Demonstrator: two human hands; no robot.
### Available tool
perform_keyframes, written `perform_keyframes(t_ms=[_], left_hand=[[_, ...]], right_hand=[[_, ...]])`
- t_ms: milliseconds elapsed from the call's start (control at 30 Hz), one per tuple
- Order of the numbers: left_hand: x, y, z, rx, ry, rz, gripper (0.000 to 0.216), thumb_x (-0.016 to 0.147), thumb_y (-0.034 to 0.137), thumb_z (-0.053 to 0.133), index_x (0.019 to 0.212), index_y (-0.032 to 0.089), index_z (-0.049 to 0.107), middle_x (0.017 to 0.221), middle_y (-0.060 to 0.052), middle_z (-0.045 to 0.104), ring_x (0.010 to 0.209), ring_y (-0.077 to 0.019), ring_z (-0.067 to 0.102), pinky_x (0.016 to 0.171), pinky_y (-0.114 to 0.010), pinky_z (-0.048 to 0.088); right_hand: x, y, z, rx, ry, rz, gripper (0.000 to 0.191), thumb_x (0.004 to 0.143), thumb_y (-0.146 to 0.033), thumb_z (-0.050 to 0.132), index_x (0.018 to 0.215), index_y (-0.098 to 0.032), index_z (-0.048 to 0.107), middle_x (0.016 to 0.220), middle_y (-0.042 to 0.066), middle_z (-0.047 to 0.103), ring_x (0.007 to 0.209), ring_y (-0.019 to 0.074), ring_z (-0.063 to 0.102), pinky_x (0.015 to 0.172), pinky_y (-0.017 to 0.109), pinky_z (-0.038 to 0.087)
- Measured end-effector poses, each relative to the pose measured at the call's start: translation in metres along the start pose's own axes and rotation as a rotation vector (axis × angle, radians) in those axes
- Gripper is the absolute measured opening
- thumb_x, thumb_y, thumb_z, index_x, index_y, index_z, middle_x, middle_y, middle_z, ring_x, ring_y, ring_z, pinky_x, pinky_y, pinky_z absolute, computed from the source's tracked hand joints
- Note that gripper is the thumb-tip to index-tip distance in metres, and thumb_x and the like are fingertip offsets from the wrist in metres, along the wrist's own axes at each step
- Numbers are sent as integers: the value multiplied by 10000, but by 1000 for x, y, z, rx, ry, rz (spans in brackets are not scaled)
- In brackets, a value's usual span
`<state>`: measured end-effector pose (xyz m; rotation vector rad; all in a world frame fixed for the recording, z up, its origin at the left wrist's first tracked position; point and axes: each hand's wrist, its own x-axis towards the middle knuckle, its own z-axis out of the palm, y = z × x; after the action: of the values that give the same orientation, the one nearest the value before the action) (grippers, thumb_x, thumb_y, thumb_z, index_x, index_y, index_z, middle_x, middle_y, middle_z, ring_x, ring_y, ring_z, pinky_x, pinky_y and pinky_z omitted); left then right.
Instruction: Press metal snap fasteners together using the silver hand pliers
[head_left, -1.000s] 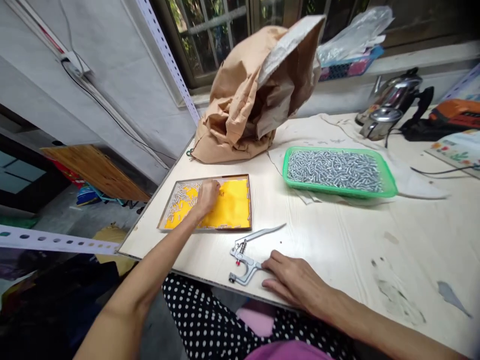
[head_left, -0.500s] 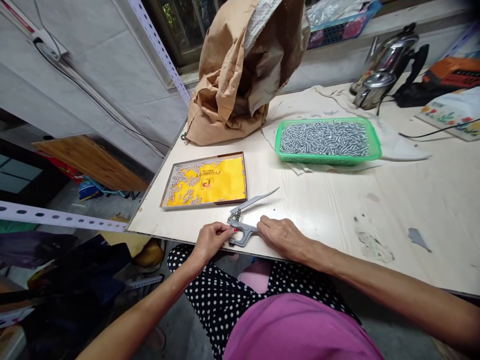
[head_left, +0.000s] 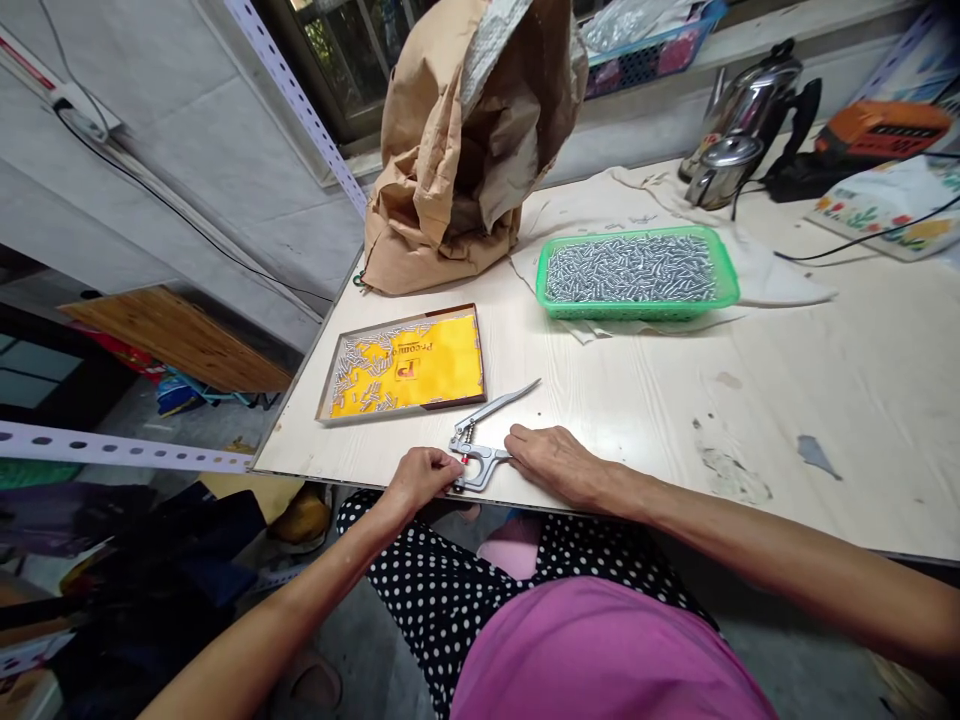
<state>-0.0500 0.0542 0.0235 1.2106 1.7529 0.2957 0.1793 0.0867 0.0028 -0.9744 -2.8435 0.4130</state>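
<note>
Since a second ago in the head view, the bare left hand [head_left: 420, 480] has moved from the shallow rectangular yellow-bottomed tray [head_left: 454, 350] to the grey metal plier-like tool [head_left: 489, 462]. This tool lies close to the near edge of the pale wooden surface [head_left: 622, 420], right of its near left corner. It has a C-shaped head, a dark coil spring and a small red part inside the C; its two handles stand spread apart, the slim upper one slanting towards the far side. At the head, the left thumb and fingertips are pinched together; whether they hold anything cannot be told. The bare right hand [head_left: 553, 462] is closed round the lower handle. Small silver metal pins [head_left: 367, 395] are scattered over the tray's left part, by the surface's left edge.
</note>
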Motion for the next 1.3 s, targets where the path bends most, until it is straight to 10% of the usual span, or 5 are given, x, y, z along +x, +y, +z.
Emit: perform_keyframes(t_ms=[200,433,700,900,1300], left_hand=[[6,1,-3,41,-54,-56,283,616,411,706,619,130,668,495,13,575,480,-114,503,481,-215,423],[7,0,-2,57,-48,-44,273,612,404,703,630,132,682,474,22,554,467,-110,481,482,-218,419],[1,0,-1,224,-31,-13,282,739,385,658,607,137,648,499,13,542,496,-128,503,514,-231,406],[-12,12,22,575,313,598,199,869,296,608,993,145,641,1028,-101,619,968,-236,581,855,-355,486],[35,52,25,910,6,805,600,790,359,738,1288,118,506,1163,-126,581,1034,-274,508,900,-389,448]], right_hand=[[-2,5,-13,58,3,5,113,925,-271,579,969,-167,581,1032,90,617,857,212,560,654,307,405],[12,34,-11,-57,82,26,999,620,-677,771,1354,-89,435,1395,253,412,1315,427,289,1053,613,224],[18,26,-22,-74,34,69,763,678,-560,775,1237,-101,536,1145,179,592,1021,338,513,911,485,384],[12,16,-17,-17,48,59,408,779,-351,756,1063,-115,584,1056,131,602,953,280,513,787,368,429],[1,18,-29,-15,-23,178,444,788,-378,748,1083,-82,601,1090,170,593,980,300,513,824,404,441]])
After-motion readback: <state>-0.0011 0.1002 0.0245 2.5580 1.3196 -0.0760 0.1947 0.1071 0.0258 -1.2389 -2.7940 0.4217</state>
